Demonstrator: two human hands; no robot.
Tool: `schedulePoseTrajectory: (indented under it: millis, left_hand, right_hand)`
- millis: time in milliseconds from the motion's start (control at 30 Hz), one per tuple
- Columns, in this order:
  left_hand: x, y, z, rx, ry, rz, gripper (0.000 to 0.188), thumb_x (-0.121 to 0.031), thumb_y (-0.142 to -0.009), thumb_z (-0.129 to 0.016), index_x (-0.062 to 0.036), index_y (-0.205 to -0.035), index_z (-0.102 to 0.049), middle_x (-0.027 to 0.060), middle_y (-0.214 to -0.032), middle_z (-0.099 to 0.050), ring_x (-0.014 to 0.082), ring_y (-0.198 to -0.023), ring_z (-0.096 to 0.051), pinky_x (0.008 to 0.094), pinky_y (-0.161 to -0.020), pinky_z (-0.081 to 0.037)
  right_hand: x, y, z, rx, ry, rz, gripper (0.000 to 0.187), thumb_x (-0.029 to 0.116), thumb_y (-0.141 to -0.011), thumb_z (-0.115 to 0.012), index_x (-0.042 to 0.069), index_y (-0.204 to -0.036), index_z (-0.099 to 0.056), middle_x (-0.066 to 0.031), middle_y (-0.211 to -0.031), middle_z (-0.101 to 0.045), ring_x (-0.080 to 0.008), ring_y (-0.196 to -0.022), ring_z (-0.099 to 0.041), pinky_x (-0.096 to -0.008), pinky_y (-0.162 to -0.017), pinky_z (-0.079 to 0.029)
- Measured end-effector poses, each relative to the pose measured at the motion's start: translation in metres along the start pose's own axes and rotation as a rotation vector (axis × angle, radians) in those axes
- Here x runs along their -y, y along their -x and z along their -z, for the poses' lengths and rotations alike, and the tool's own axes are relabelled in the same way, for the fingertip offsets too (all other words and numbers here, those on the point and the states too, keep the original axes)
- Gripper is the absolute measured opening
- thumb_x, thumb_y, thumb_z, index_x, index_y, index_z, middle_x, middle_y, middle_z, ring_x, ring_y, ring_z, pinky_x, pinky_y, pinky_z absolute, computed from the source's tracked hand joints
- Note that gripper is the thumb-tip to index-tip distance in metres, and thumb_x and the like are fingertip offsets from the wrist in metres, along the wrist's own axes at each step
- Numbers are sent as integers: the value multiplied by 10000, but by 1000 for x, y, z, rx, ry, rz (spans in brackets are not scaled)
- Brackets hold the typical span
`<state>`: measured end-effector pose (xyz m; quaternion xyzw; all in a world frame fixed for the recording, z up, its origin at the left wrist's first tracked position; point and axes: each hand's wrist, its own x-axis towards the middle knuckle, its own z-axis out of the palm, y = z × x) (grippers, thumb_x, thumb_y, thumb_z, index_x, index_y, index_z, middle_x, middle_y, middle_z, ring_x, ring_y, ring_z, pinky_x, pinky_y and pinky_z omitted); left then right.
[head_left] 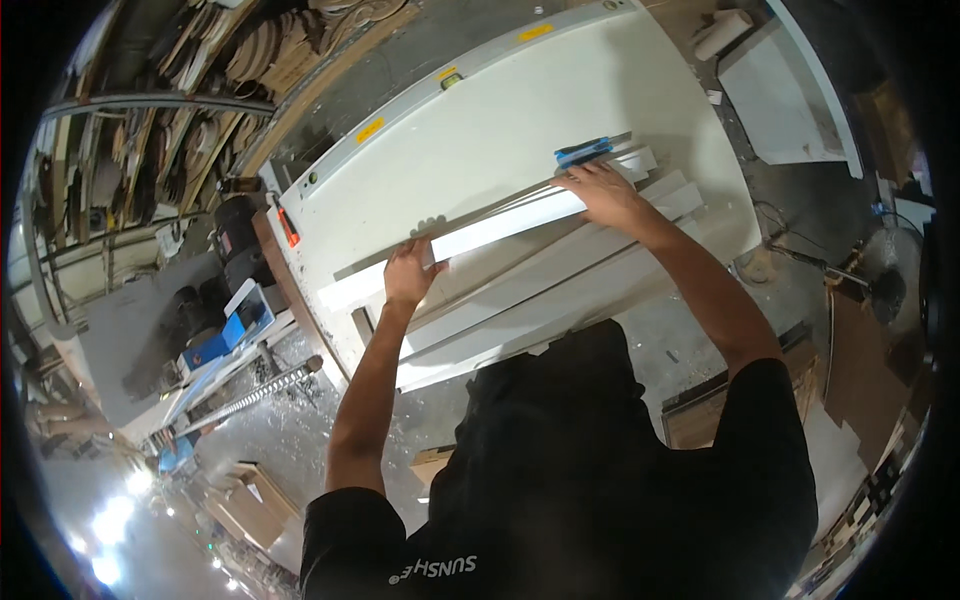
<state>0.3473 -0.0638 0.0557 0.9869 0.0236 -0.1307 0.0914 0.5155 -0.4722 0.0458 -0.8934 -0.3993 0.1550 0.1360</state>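
A long white strip (510, 222) spans the table between my two hands, tilted up toward the right. My left hand (408, 274) closes over the strip near its left end, thumb on the near side. Toward the right end, my right hand (603, 196) grips the strip with its fingers over the far edge. Just beyond the right hand lies a blue cutter-like tool (583, 152), close to the strip ends. Several more white strips (560, 262) rest side by side on the near part of the white tabletop (480, 140).
Along the table's far edge runs a long grey spirit level (400, 112). An orange-red handled tool (288, 228) lies at the left edge. Shelves of stacked offcuts (160, 150) stand at far left. A cardboard box (250, 503) sits on the floor, and a white panel (785, 100) stands right.
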Motion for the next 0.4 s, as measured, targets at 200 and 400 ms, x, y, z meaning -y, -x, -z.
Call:
schedulePoseTrajectory:
  millis: [200, 400]
  left_hand:
    - [17, 2, -2, 79, 61, 25, 788, -461, -815, -909, -107, -1455, -615, 180, -1366, -725, 369, -1308, -666, 468, -1085, -564]
    - [68, 10, 1, 248, -138, 152, 735, -414, -810, -922, -127, -1414, -616, 224, -1313, -732, 392, -1270, -677, 484, -1071, -572]
  right_hand:
    - [-8, -18, 1, 150, 2, -24, 578, 86, -923, -742, 80, -1475, -574, -165, -1428, -650, -383, -1356, -600, -502, -1139, -486]
    - [-14, -33, -12, 232, 246, -9, 890, 14, -798, -873, 155, -1593, -498, -119, -1646, -511, -315, -1478, -535, -461, -1243, -453]
